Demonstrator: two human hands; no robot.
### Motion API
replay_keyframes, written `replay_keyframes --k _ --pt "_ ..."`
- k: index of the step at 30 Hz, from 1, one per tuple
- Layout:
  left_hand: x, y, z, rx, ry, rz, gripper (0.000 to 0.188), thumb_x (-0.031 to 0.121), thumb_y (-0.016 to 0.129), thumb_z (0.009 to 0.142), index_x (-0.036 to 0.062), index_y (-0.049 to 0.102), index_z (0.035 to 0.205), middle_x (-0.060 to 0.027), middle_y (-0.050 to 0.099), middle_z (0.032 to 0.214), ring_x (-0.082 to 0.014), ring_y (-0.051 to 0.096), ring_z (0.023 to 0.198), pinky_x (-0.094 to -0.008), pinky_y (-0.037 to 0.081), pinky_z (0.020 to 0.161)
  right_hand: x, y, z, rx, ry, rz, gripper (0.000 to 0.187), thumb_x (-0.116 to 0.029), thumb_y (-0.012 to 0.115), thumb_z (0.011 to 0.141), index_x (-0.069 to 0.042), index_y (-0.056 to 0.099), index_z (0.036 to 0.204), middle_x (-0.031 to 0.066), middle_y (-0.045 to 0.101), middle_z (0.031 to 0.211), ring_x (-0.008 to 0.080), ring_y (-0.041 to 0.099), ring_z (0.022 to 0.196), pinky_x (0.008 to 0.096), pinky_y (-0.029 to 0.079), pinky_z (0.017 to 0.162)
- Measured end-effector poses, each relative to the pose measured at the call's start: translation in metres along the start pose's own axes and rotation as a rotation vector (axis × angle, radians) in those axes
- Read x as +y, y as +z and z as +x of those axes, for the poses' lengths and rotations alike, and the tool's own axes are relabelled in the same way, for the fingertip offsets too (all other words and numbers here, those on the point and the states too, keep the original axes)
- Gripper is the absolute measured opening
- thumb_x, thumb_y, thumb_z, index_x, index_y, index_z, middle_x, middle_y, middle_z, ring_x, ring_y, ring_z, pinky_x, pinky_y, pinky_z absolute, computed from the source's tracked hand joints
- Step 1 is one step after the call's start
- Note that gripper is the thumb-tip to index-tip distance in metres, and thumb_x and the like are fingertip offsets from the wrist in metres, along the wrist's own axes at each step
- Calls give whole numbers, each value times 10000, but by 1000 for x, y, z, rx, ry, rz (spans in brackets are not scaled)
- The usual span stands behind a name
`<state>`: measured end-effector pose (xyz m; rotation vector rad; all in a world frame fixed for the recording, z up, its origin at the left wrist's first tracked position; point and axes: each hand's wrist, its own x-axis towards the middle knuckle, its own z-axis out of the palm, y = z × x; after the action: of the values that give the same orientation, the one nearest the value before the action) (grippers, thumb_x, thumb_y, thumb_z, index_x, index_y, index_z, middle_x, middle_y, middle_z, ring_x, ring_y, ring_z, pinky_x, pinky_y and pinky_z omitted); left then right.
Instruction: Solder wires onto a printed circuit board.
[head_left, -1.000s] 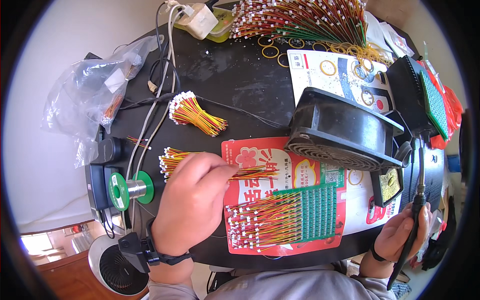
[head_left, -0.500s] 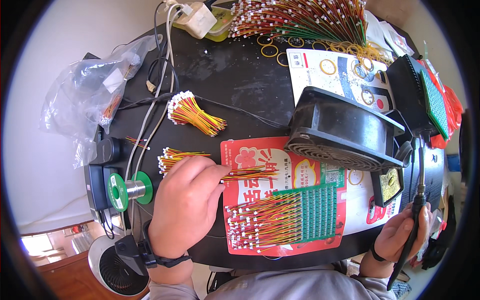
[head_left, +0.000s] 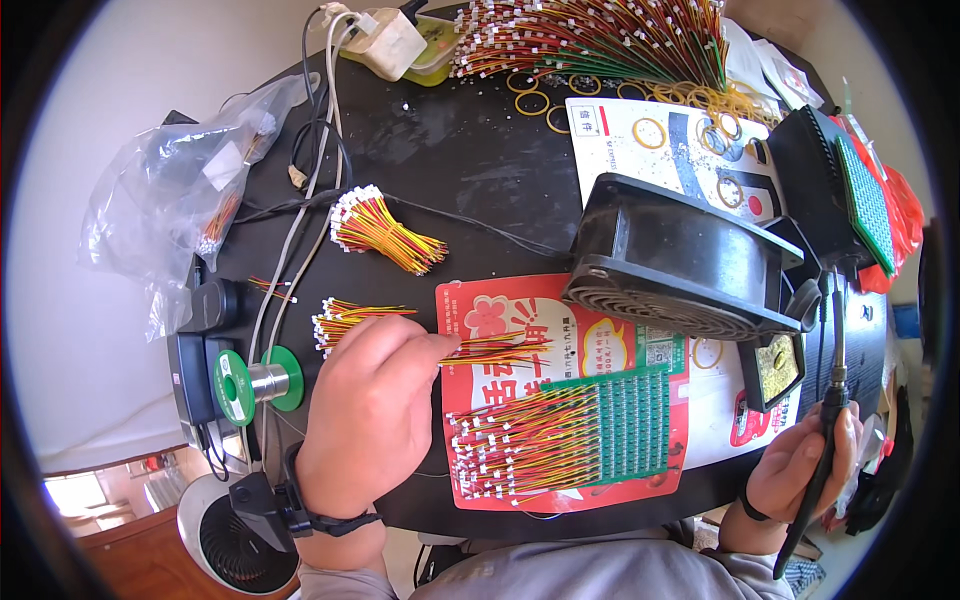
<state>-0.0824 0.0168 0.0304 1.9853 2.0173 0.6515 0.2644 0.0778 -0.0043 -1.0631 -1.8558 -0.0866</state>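
Observation:
My left hand (head_left: 372,410) is closed, with thumb and fingers pinching a small bunch of red, yellow and black wires (head_left: 505,349). Their free ends point right over a red printed card (head_left: 655,488). Just behind the hand lies a loose pile of white-plugged wires (head_left: 352,318), partly covered by it. On the card is a green circuit board panel (head_left: 634,428), with rows of wires (head_left: 535,432) running left from it to white plugs. My right hand (head_left: 790,470) grips a soldering iron (head_left: 832,415) by its black handle, tip upward, to the right of the panel.
A black fan (head_left: 680,262) stands behind the panel, near a sponge holder (head_left: 776,368). At left are a solder spool (head_left: 268,382), cables and a clear plastic bag (head_left: 140,210). A banded wire bundle (head_left: 388,232) lies mid-table; a large wire heap (head_left: 610,42) fills the back.
The whole view has shifted slightly. Both hands keep their grips and nearly the same places.

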Motion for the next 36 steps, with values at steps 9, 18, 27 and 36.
replay_keyframes --k 9,18,27,36 --pt "15 -4 -1 110 -42 -76 144 -101 622 726 -6 637 833 -120 563 859 -266 579 755 -330 452 672 -1 3 -4 38 1 52 333 -215 467 1032 22 481 1265 190 523 1117 290 559 955 357 518 761" --pt "44 17 -9 37 40 -447 174 -94 689 692 15 711 825 -97 637 759 -195 630 679 -295 483 597 2 0 -13 206 200 256 427 -222 584 996 -75 402 1353 207 518 1250 254 607 1042 356 563 912" --pt "47 60 4 -14 299 -358 257 -74 694 694 -12 697 944 -116 654 900 -296 637 808 -376 517 701 6 5 -5 219 122 294 422 -312 539 1021 -40 428 1325 202 590 1064 210 556 784 273 478 664" --pt "52 45 -6 -16 255 -391 249 -91 676 699 -6 702 931 -116 661 915 -278 642 809 -387 519 714 1 3 -7 239 156 315 460 -364 530 1019 -51 426 1339 201 593 1012 193 517 741 283 464 668"
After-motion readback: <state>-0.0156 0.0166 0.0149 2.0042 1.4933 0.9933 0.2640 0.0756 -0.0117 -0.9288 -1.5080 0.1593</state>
